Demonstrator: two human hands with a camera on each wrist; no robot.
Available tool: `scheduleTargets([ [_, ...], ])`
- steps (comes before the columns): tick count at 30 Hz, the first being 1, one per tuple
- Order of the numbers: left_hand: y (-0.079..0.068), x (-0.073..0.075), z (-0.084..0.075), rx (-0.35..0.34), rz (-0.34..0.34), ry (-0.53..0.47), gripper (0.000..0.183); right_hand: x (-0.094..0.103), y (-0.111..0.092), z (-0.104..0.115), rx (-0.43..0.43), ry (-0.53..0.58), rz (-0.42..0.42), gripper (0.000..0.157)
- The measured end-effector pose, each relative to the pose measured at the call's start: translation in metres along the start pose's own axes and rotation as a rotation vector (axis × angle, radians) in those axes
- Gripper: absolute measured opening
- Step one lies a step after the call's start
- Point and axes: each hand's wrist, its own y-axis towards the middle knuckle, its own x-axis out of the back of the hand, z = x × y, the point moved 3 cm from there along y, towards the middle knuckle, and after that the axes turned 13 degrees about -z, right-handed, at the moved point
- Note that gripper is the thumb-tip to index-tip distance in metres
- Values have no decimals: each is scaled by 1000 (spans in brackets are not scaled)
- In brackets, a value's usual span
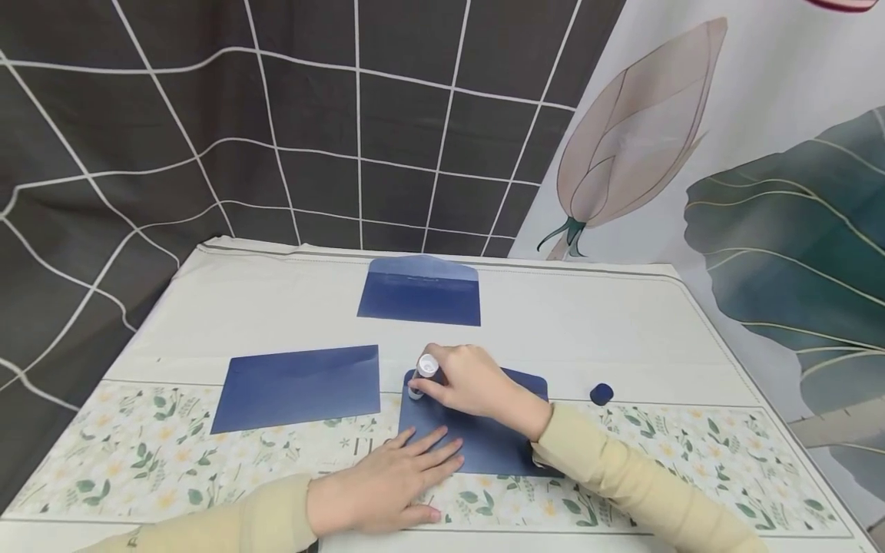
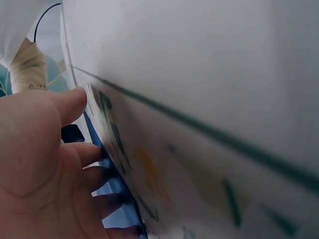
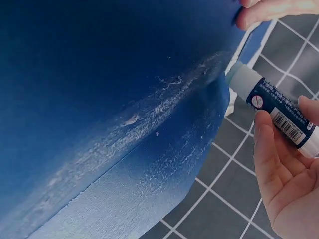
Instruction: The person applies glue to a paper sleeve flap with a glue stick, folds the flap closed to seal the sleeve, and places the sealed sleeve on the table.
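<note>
A blue envelope (image 1: 484, 445) lies in front of me with its flap opened out. My right hand (image 1: 473, 380) grips a glue stick (image 3: 279, 109) with a dark label and white ends. Its glue end meets the paper at the envelope's left side, by the flap fold. Whitish glue smears (image 3: 149, 117) run along that fold and onto the flap (image 3: 144, 189) in the right wrist view. My left hand (image 1: 394, 480) lies palm down, fingers spread, fingertips resting on the envelope's near left part. The left wrist view shows that hand (image 2: 45, 169) side-on, low over the tabletop.
Left of the work lies another blue envelope (image 1: 297, 388). At the back sits a third envelope (image 1: 418, 299), its lighter flap opened away from me. A dark blue cap (image 1: 601, 394) stands to the right. A floral-printed cloth (image 1: 691, 453) covers the table, with curtains behind.
</note>
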Motion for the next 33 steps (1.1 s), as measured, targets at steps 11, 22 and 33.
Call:
scheduleTargets([
  [11, 1, 1, 3, 21, 64, -57, 69, -12, 0, 3, -1, 101, 35, 21],
  [22, 3, 2, 4, 19, 114, -24, 75, -21, 2, 4, 39, 170, 39, 19],
  [33, 1, 1, 1, 38, 112, -28, 82, -16, -6, -1, 43, 90, -17, 19],
])
